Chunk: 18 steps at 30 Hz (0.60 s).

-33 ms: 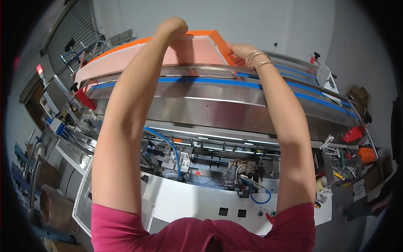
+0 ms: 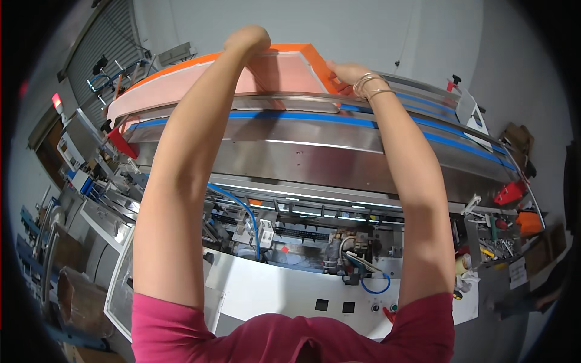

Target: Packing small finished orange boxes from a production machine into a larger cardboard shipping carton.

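A long stack of flat pieces (image 2: 281,71), pale pink on the face with bright orange edges, stands along the far steel rail. At its top edge my left hand (image 2: 249,39) is bent over, with its fingers hidden from me. My right hand (image 2: 347,74), with several bangles at the wrist, is at the stack's orange right end. Its thumb rests against that end, and some of its fingers show lower down, curled close to it. Both arms reach far forward over the machine.
A steel machine panel (image 2: 290,158) with blue strips (image 2: 315,118) lies under my arms. Nearer are open mechanisms with a blue hose (image 2: 253,218) and a white control cover (image 2: 272,302). Red brackets (image 2: 510,192) flank the rails. Tools (image 2: 497,248) lie at right.
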Tool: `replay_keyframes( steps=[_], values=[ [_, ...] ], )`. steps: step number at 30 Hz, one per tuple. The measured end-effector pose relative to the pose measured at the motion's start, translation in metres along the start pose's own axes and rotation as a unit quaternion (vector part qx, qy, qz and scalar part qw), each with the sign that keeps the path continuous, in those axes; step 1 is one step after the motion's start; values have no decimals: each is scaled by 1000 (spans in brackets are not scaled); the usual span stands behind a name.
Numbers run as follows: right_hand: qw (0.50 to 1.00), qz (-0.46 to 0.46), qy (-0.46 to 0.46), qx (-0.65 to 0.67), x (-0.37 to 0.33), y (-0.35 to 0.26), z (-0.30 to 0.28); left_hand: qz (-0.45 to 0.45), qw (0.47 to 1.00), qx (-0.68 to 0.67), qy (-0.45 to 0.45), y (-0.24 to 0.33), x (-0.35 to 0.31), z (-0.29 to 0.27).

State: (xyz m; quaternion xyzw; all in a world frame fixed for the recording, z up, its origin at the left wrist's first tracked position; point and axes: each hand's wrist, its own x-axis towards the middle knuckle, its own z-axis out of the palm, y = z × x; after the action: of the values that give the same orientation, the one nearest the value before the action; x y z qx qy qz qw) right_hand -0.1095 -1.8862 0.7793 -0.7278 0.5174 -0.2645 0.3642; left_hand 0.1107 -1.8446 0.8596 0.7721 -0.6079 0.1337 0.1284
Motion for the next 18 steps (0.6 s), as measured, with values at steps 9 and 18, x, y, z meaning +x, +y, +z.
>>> replay_keyframes(
  steps=[9,18],
  values=[
    [999,-14,29,-3,13,1,-1,-15,993,-109,43,0,11,-8],
    [987,-71,55,133,12,-32,-18,-23,887,-450,-98,1,-10,-14]
  ],
)
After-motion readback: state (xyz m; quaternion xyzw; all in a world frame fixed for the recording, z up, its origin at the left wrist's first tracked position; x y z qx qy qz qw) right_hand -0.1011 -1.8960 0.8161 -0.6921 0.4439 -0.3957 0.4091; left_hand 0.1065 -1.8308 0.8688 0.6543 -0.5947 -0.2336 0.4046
